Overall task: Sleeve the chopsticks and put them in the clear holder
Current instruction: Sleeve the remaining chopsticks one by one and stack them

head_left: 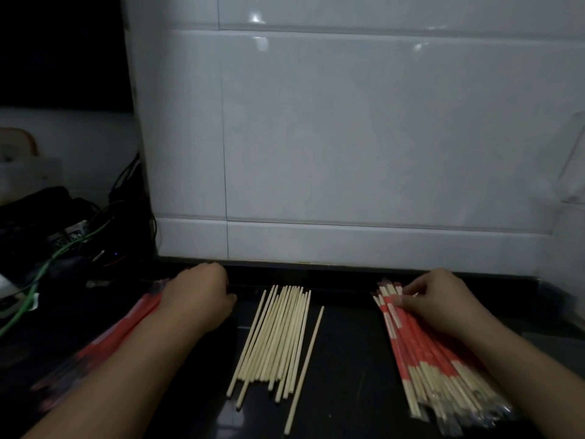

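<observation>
Chopsticks [278, 340]: bare wooden sticks in a loose bundle at the middle of the dark desk [348, 391], tips toward the wall; one stray stick [304, 369] lies just right of the bundle, apart from it.
Sleeved pile [437, 359]: sticks in red and clear wrappers, fanned out on the right of the desk, bare wooden ends toward the near edge.
Empty sleeves [126, 324]: red wrappers in a blurred heap on the left, partly under the left forearm.
Right hand [443, 299]: rests on the far end of the sleeved pile; grip narrow, fingertips curled onto the top wrappers.
Left hand [199, 296]: over the far end of the empty sleeves, fingers bent down; whether the grip holds one, cannot tell.
Wall [348, 137]: white tiles behind the desk.
Cables [63, 248]: green and black tangle at far left.
</observation>
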Demonstrator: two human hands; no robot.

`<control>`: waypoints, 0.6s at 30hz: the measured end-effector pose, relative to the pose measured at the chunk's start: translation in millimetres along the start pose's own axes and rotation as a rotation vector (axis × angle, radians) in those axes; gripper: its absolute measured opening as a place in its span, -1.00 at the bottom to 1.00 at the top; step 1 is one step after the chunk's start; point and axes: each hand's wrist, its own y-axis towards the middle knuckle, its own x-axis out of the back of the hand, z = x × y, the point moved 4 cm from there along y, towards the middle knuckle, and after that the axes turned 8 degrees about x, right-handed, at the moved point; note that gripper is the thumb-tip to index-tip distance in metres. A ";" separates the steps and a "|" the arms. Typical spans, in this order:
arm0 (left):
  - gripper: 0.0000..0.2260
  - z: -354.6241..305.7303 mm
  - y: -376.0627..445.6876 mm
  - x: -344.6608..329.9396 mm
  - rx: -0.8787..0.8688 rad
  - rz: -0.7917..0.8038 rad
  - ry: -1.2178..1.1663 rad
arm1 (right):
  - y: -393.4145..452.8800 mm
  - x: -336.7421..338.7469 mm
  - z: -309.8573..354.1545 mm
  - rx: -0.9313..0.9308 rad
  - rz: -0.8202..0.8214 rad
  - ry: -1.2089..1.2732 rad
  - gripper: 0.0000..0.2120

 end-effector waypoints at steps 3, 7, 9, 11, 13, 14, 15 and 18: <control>-0.80 5.1 3.1 -6.3 0.029 0.053 0.134 | 2.1 4.5 2.7 0.028 -0.066 -0.012 -0.85; -0.88 14.8 6.4 -12.1 0.080 0.121 0.196 | -2.8 23.5 14.7 0.158 -0.299 0.085 -0.82; -0.87 15.3 5.9 -12.1 0.088 0.137 0.188 | -11.2 28.0 28.9 0.240 -0.361 0.125 -0.82; -0.87 12.4 5.7 -9.8 0.088 0.122 0.167 | -23.8 20.4 50.6 0.375 -0.267 0.145 -0.84; -0.85 9.2 5.2 -7.4 0.078 0.101 0.138 | -42.4 1.5 76.0 0.555 -0.020 0.055 -0.87; -0.82 7.7 4.7 -6.6 0.071 0.095 0.118 | -52.3 -10.1 87.2 0.651 0.118 -0.025 -0.84; -0.78 6.6 4.0 -6.4 0.064 0.094 0.100 | -61.7 -21.3 96.1 0.737 0.243 -0.074 -0.80; -0.74 1.1 2.4 -2.2 0.038 0.048 -0.010 | -81.5 -39.5 110.8 0.912 0.431 -0.007 -0.73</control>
